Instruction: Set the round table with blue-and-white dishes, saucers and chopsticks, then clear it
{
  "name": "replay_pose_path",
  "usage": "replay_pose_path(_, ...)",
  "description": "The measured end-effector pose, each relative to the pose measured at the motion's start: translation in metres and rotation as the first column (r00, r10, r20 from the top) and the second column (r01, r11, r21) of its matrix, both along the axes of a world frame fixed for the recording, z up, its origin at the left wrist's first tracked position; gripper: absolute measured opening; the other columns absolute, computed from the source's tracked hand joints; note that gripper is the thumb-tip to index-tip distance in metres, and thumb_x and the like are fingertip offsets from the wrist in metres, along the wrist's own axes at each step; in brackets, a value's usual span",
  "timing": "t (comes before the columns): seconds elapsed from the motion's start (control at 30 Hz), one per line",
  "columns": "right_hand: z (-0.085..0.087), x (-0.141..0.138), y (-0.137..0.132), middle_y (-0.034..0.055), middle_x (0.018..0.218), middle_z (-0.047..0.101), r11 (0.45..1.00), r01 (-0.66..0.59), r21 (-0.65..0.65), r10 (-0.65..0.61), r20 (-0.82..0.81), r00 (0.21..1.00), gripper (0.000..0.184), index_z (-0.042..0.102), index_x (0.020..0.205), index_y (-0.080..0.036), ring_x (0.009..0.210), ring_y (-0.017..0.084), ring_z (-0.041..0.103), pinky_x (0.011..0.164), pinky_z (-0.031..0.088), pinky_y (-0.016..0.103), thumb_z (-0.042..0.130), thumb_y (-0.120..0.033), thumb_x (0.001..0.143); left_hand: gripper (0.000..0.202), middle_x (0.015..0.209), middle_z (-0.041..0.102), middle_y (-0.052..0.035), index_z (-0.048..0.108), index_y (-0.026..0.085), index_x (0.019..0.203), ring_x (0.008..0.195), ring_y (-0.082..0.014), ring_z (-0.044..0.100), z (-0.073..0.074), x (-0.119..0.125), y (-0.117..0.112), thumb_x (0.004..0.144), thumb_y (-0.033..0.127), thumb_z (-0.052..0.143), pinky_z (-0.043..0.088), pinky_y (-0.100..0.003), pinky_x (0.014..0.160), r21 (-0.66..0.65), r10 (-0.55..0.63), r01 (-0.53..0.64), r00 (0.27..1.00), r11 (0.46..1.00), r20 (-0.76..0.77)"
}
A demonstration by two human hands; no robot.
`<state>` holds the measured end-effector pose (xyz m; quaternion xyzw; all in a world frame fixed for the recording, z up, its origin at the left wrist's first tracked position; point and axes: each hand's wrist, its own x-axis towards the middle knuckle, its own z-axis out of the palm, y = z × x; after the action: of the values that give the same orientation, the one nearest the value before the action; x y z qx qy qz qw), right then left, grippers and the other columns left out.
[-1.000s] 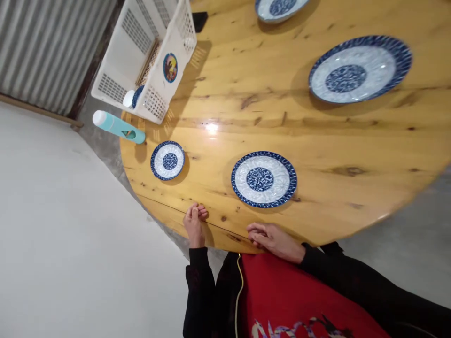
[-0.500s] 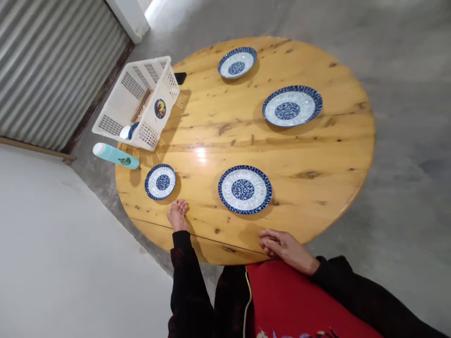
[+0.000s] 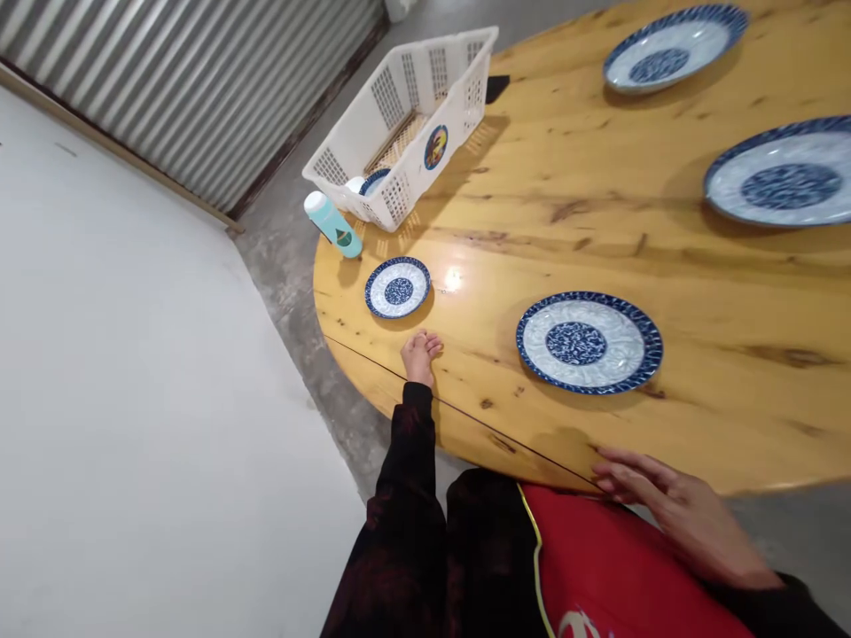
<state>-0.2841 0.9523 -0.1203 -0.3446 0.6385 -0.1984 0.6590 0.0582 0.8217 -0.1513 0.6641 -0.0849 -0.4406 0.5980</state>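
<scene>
My left hand (image 3: 420, 354) rests at the near left of the wooden table, fingers loosely curled apart and nothing in them. Just beyond it lies a small blue-and-white plate (image 3: 398, 289), not touched by the hand. My right hand (image 3: 671, 501) is over the table's near edge, its fingers stretched out and holding nothing. A larger plate with the same pattern (image 3: 589, 344) lies a little beyond that hand. Two more such plates, one at the far side (image 3: 675, 49) and one at the right (image 3: 784, 173), lie on the tabletop; the right one is cut off by the frame.
A white plastic basket (image 3: 432, 182) stands at the table's far left with a blue-rimmed dish and a woven item inside. Beside it is a turquoise bottle (image 3: 336, 229). Behind the basket lies a flat black object (image 3: 496, 87). A white wall (image 3: 152, 399) borders the left side.
The view has swung left and closer, so the table and plates sit further right in the picture. Both hands keep nearly the same places by the table; no plate has visibly moved.
</scene>
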Motion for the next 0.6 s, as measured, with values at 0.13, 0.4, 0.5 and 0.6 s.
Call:
replay_pose_path(0.13, 0.001, -0.004, 0.007, 0.0126, 0.087, 0.078, 1.0, 0.021, -0.004, -0.021, -0.042, 0.999, 0.053, 0.07, 0.097, -0.024, 0.084, 0.034, 0.075, 0.076, 0.064, 0.045, 0.068, -0.061, 0.059, 0.019, 0.088, 0.072, -0.01, 0.061, 0.01, 0.103, 0.076, -0.0142, 0.072, -0.003, 0.0, -0.001, 0.091, 0.024, 0.062, 0.055, -0.029, 0.081, -0.01, -0.017, 0.016, 0.999, 1.0, -0.038)
replay_pose_path(0.4, 0.002, -0.011, 0.016, 0.0118, 0.09, 0.079, 1.0, 0.013, -0.022, -0.014, -0.083, 0.996, 0.049, 0.07, 0.095, -0.025, 0.084, 0.033, 0.076, 0.075, 0.063, 0.043, 0.068, -0.061, 0.061, 0.028, 0.101, 0.074, -0.0163, 0.059, 0.013, 0.099, 0.093, -0.0187, 0.073, 0.005, 0.021, -0.033, 0.097, 0.041, 0.06, 0.057, -0.027, 0.08, -0.009, -0.006, 0.005, 0.995, 1.0, -0.103)
replay_pose_path(0.5, 0.005, -0.015, 0.02, 0.0123, 0.094, 0.08, 1.0, 0.012, -0.005, -0.013, -0.104, 0.995, 0.052, 0.07, 0.094, -0.024, 0.085, 0.033, 0.076, 0.074, 0.063, 0.042, 0.068, -0.061, 0.057, 0.028, 0.104, 0.074, -0.0165, 0.058, 0.013, 0.097, 0.091, -0.0172, 0.073, 0.006, 0.025, -0.04, 0.1, 0.041, 0.055, 0.056, -0.025, 0.077, -0.015, 0.012, -0.013, 0.994, 1.0, -0.113)
replay_pose_path(0.6, 0.011, -0.018, 0.023, 0.0132, 0.098, 0.079, 0.998, 0.039, 0.039, -0.033, -0.136, 0.99, 0.06, 0.07, 0.097, -0.022, 0.088, 0.032, 0.076, 0.076, 0.063, 0.039, 0.067, -0.063, 0.053, 0.027, 0.1, 0.074, -0.0153, 0.059, 0.013, 0.096, 0.088, -0.0165, 0.073, 0.005, 0.023, -0.038, 0.099, 0.039, 0.056, 0.056, -0.024, 0.076, -0.024, 0.021, -0.024, 0.995, 0.999, -0.102)
